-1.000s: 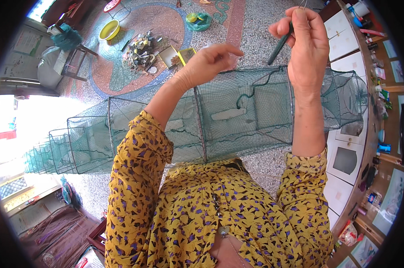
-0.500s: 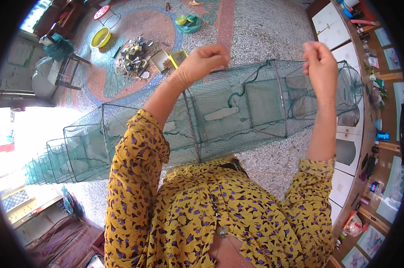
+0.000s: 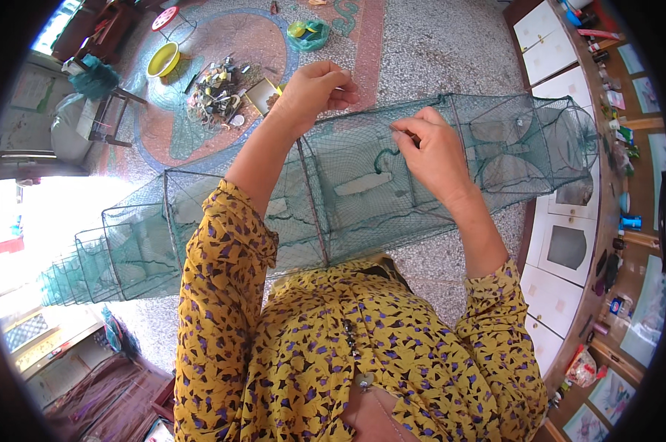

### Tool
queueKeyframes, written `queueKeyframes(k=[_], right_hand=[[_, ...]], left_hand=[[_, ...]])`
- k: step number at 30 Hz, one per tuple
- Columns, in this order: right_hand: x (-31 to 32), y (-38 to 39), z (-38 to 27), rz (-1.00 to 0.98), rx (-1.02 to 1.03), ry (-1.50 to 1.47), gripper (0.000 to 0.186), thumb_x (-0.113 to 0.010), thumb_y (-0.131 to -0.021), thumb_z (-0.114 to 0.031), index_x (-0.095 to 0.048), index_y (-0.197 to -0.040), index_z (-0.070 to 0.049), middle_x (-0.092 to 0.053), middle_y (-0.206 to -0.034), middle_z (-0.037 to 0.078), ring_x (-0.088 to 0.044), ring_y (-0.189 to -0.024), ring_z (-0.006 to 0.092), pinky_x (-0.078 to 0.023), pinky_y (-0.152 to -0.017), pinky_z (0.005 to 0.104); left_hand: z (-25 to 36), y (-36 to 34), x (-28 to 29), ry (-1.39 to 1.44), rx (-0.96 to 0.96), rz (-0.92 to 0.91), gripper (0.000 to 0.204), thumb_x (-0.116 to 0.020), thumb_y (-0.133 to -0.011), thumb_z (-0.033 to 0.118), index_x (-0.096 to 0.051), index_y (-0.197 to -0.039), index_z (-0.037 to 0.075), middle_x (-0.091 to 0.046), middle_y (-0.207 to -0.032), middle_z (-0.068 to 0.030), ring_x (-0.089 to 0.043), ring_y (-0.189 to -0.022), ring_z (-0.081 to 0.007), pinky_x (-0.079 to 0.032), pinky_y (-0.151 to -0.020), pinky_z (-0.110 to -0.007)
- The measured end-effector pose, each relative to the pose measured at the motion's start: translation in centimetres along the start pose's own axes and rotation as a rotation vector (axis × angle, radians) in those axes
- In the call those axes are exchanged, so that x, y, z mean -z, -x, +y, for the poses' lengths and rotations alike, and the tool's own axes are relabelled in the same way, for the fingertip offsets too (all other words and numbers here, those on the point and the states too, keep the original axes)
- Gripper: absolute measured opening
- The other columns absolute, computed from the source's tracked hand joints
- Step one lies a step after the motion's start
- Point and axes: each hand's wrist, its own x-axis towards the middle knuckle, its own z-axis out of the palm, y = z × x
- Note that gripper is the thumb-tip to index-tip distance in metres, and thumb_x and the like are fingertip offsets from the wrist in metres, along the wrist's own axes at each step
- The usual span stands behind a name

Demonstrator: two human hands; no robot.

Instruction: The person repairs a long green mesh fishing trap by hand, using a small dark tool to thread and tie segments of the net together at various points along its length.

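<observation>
Head view: green net cage (image 3: pixel 358 151) spread from left to right

The cage lies crosswise before the person, its near edge beside the patterned shirt (image 3: pixel 392 331), its right end reaching farther off than its left. The left hand (image 3: pixel 316 90) is at the far edge, fingers loosely curled; whether they grasp anything thin cannot be told. The right hand (image 3: pixel 434 151) is over the right half, thumb and forefinger brought together in a pinch; what, if anything, sits between them is too small to tell. A dark green cord (image 3: pixel 382 157) curls over the mesh just left of it, near a pale strip (image 3: pixel 362 184).

By its look, the cage should be light for its length, with limp, yielding mesh strung between stiff, thin frame bars (image 3: pixel 312 199). It would likely fold and sway between frames rather than lift as one piece. The bars seem the surest hold for shifting it, best taken at two frames well apart; the mesh suits only a fingertip pinch, since a hard pull could stretch or tear it. Slipping seems a small worry, as the mesh should give fingers purchase, though it could snag.
</observation>
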Motion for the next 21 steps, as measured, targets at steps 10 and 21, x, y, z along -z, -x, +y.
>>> queueKeyframes(k=[10, 21], right_hand=[[-2.7, -0.8, -0.3, 0.154, 0.002, -0.202, 0.016, -0.064, -0.080, -0.004, -0.061, -0.095, -0.005, -0.058, -0.084, 0.011, -0.061, -0.073, 0.0281, -0.049, -0.064, 0.0364], [-4.0, -3.2, -2.6, 0.263, 0.115, 0.240, 0.013, -0.064, -0.083, -0.021, -0.066, -0.089, -0.009, -0.057, -0.086, 0.010, -0.062, -0.074, 0.0282, -0.048, -0.062, 0.0383]], left_hand=[[-0.5, -0.2, 0.1, -0.086, -0.036, 0.000, 0.017, -0.061, -0.090, 0.018, -0.064, -0.092, 0.001, -0.065, -0.080, -0.0043, -0.061, -0.069, -0.0092, -0.048, -0.060, -0.020], [-0.6, 0.2, -1.1, -0.370, -0.165, 0.100, 0.018, -0.055, -0.095, 0.020, -0.061, -0.091, 0.003, -0.057, -0.073, 0.0020, -0.051, -0.065, -0.0052, -0.042, -0.060, -0.020]])
